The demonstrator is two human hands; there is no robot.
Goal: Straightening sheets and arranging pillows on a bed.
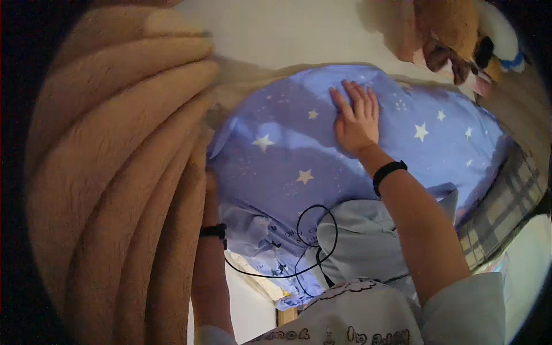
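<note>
A pillow in a blue-purple case with pale stars (267, 172) lies before me. My right hand (359, 123) rests on its upper part, palm down, fingers spread, nothing held. My left forearm, with a black band at the wrist, reaches up at the left. My left hand (211, 179) is mostly hidden behind a large ribbed brown thing, perhaps a cushion or folded blanket (112, 142), so its grip does not show. A thin black cable (261, 275) loops from near my left wrist across the pillow's lower edge and my clothes.
Plush toys, one brown (448, 26), stand at the top right. A checked cloth (502, 207) runs along the right side. Below the pillow lies blue printed fabric bearing writing (280, 267). A pale wall or sheet (293, 34) spans the top.
</note>
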